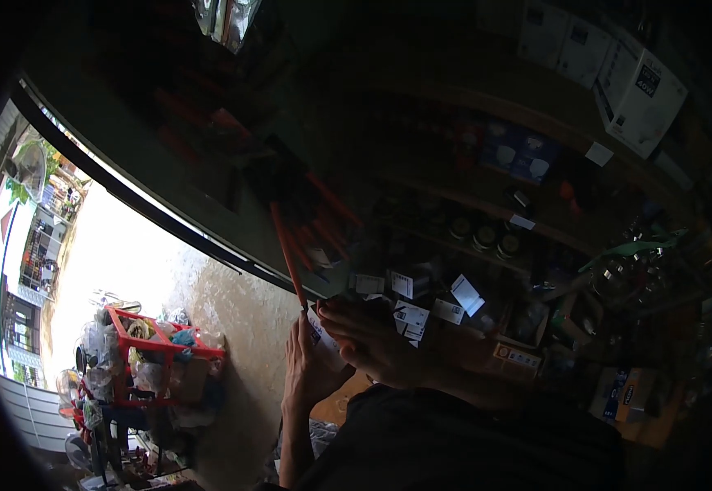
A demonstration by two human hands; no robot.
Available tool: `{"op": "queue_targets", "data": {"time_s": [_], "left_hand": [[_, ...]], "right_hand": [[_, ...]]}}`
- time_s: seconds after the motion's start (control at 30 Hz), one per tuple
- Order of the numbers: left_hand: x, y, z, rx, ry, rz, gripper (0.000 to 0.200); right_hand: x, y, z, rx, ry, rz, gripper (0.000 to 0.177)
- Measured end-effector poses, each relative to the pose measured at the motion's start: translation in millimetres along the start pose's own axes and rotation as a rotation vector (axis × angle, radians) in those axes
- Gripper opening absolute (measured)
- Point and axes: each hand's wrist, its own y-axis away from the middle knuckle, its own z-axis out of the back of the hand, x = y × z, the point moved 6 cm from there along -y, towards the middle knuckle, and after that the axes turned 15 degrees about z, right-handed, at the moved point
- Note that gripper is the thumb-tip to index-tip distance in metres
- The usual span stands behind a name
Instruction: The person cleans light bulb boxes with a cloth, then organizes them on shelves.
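Low in the middle, a small white printed box [323, 337] is held between my two hands. My left hand [302, 367] wraps its near side, with the thumb and fingers pointing up along it. My right hand [376, 348] reaches in from the right, its fingers closed over the box's top and far side, partly in shadow. Just beyond my fingertips ends a long orange-red stick [287, 255]. Several white cards or small boxes [411, 315] lie just to the right of my hands.
Dark shelves on the right carry large white bulb boxes [646, 98], blue boxes [519, 151] and round tins [487, 236]. A cardboard carton [634, 393] stands at lower right. On the left, a red crate frame [139, 348] full of bags stands by the bright doorway.
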Motion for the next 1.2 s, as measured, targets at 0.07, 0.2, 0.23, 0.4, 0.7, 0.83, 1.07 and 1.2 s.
{"op": "queue_targets", "data": {"time_s": [0.07,0.2,0.23,0.4,0.7,0.83,1.07,1.2], "left_hand": [[-10,4,3,-0.034,-0.051,-0.107,0.112],[-19,11,-22,0.044,-0.068,-0.248,0.105],[-11,6,-26,0.039,-0.019,-0.128,0.107],[42,-6,-38,-0.094,0.156,0.074,0.118],[118,1,-34,-0.022,0.958,0.505,0.123],[212,30,-106,0.269,1.443,0.866,0.076],[211,85,-215,0.413,1.752,1.23,0.063],[249,108,-315,0.368,1.687,1.505,0.067]], "right_hand": [[-35,5,-6,-0.176,-0.301,-0.072,0.048],[-56,11,-7,-0.337,-0.148,-0.411,0.045],[-41,3,-8,-0.244,0.123,-0.215,0.045],[6,-4,-33,0.047,0.324,-0.007,0.043],[-76,173,36,-0.051,0.52,-0.872,0.045],[-95,330,59,-0.936,0.265,-1.083,0.054],[-40,499,62,-1.309,0.217,-1.354,0.057],[-15,559,35,-1.253,0.127,-1.547,0.058]]}}
